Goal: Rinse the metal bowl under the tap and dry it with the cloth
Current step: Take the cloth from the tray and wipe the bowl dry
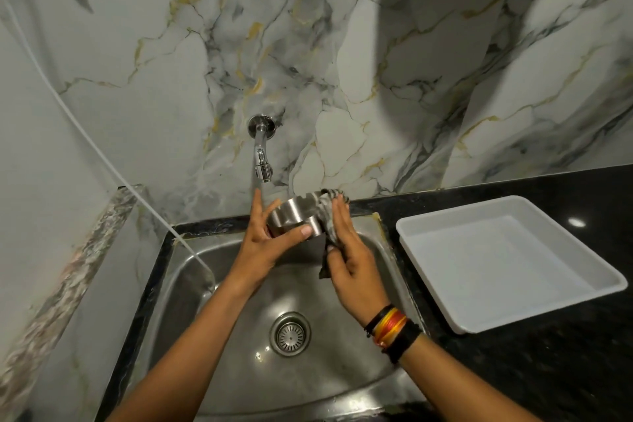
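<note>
Bowl (295,216) held, cloth (327,212) pressed on

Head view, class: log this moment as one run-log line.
phase: drying | left hand: holds metal bowl over sink | right hand: presses cloth on bowl

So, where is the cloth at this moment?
In the head view the cloth is pressed by the right hand against the right side of the metal bowl, above the sink and just below the tap.

Both bare forearms reach forward — left hand (265,243) cupped with fingers spread, right hand (349,257) clenched, wrist banded.
</note>
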A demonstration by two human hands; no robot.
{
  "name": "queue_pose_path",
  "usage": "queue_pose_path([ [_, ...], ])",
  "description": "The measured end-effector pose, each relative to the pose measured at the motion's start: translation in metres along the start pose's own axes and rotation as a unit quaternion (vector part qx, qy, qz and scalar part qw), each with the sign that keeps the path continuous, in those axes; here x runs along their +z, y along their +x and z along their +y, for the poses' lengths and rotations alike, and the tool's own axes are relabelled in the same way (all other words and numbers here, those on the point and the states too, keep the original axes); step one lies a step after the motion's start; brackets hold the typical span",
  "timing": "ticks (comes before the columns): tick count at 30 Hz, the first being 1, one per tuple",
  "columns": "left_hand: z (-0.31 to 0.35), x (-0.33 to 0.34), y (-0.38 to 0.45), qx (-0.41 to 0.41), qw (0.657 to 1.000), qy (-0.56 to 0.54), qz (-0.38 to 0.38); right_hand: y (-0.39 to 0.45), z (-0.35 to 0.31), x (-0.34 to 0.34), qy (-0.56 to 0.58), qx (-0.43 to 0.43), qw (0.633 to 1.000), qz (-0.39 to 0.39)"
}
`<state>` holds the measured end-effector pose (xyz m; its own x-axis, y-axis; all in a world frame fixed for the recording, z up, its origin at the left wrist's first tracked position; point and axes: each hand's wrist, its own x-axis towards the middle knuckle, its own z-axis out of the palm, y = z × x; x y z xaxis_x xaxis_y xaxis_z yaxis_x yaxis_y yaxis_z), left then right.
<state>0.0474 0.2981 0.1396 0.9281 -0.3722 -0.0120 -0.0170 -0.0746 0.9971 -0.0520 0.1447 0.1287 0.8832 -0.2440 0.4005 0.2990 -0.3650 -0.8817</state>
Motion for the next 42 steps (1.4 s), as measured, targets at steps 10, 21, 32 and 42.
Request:
queue_pose_path([
  [10, 0.008, -0.018, 0.01, -0.004, 0.998, -0.03, -0.053, 0.022, -0.002, -0.035, 0.11, 0.079, 0.99, 0.037],
  [21, 0.004, -0.005, 0.01, 0.012, 1.0, 0.007, 0.002, -0.003, -0.015, -0.005, -0.066, -0.048, 0.996, -0.021],
  [32, 0.001, -0.024, -0.001, 0.008, 1.0, -0.006, 0.006, 0.003, 0.006, -0.001, -0.192, -0.187, 0.961, -0.061],
  [42, 0.003, -0.004, -0.008, 0.032, 0.999, 0.001, -0.028, 0.029, 0.038, -0.052, -0.122, 0.005, 0.992, 0.043],
])
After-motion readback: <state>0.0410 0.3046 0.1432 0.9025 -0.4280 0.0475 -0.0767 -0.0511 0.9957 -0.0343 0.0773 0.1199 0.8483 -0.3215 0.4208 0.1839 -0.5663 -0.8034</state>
